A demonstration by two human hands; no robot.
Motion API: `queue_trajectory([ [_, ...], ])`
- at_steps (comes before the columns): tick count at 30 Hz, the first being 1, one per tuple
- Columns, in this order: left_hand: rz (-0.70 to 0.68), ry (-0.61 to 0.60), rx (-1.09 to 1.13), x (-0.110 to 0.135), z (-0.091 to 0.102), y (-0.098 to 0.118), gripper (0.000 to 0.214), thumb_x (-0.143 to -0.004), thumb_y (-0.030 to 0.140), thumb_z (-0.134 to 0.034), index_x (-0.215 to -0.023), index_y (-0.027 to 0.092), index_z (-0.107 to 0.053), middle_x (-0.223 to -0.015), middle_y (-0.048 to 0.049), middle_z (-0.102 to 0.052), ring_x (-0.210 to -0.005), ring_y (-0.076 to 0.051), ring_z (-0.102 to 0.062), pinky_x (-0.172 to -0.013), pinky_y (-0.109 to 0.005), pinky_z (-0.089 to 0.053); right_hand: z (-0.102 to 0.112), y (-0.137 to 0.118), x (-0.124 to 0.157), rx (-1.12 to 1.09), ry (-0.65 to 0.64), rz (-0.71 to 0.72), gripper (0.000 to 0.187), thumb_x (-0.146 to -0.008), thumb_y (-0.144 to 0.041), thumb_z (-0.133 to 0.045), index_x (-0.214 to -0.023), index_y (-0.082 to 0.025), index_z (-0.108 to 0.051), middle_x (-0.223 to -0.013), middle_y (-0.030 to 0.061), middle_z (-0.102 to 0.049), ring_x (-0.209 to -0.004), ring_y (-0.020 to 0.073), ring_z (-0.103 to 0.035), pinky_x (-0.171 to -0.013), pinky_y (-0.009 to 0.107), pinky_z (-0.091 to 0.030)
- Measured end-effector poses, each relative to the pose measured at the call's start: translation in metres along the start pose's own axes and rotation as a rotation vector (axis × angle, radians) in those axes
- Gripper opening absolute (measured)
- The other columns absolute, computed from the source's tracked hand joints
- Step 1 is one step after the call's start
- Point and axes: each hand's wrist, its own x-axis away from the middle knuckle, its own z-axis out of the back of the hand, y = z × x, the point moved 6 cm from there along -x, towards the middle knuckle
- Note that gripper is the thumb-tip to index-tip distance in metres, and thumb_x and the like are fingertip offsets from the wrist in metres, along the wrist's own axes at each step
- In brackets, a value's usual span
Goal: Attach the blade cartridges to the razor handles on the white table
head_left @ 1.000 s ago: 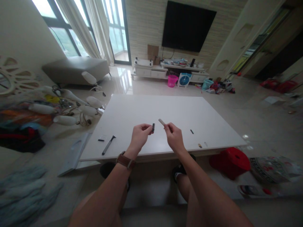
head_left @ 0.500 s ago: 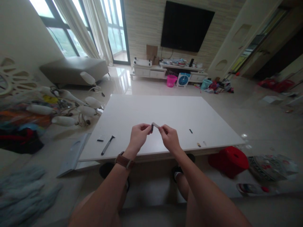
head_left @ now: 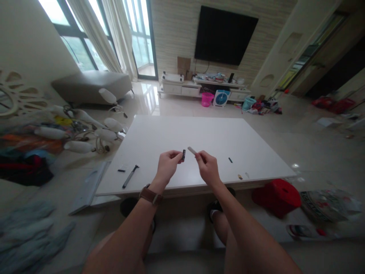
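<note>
My left hand (head_left: 168,166) pinches a small dark rectangular piece with light marks (head_left: 184,155) above the white table (head_left: 182,131). In my right hand (head_left: 208,167) a slim, flat, light grey strip (head_left: 192,150) is gripped, its free end pointing up and left. A small gap separates the strip from the dark piece. On the table left of my left hand lies a grey-and-black handle with a forked head (head_left: 130,176), beside a short black strip (head_left: 121,171). To the right of my right hand rests another small dark strip (head_left: 230,160).
Near the table's front right edge lie a tiny yellow-brown piece (head_left: 240,176) and a small clear piece (head_left: 247,175). A red stool (head_left: 282,196) stands by that edge. Lamp arms with white shades (head_left: 78,146) crowd the left side. My legs are under the front edge.
The grey strip, which met the dark piece before, has come away from it as my right hand moved slightly right. My left hand has turned the dark piece, showing its light marks.
</note>
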Motion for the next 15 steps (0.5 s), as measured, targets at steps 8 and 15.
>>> queue_trajectory([
  [8,0.003,-0.016,0.027,0.0,-0.001,0.0,0.02,-0.071,0.032,-0.074,-0.076,0.012,-0.075,-0.069,-0.0062,-0.072,-0.066,-0.015,-0.064,-0.07,-0.03,-0.052,0.005,-0.004,-0.001,0.069,-0.032,0.021,0.035,-0.097,-0.045,-0.05,-0.076,-0.021,-0.065,-0.059,-0.0009,-0.053,-0.056,0.0141,-0.045,-0.057,0.028,-0.029],
  [15,0.002,0.007,0.065,0.0,0.0,0.0,0.022,-0.071,0.032,-0.076,-0.078,0.011,-0.074,-0.071,-0.0065,-0.072,-0.068,-0.015,-0.065,-0.071,-0.03,-0.052,0.009,-0.005,0.001,0.135,0.002,0.007,0.035,-0.097,-0.044,-0.05,-0.076,-0.021,-0.067,-0.061,0.0004,-0.056,-0.057,0.0145,-0.046,-0.058,0.028,-0.029],
])
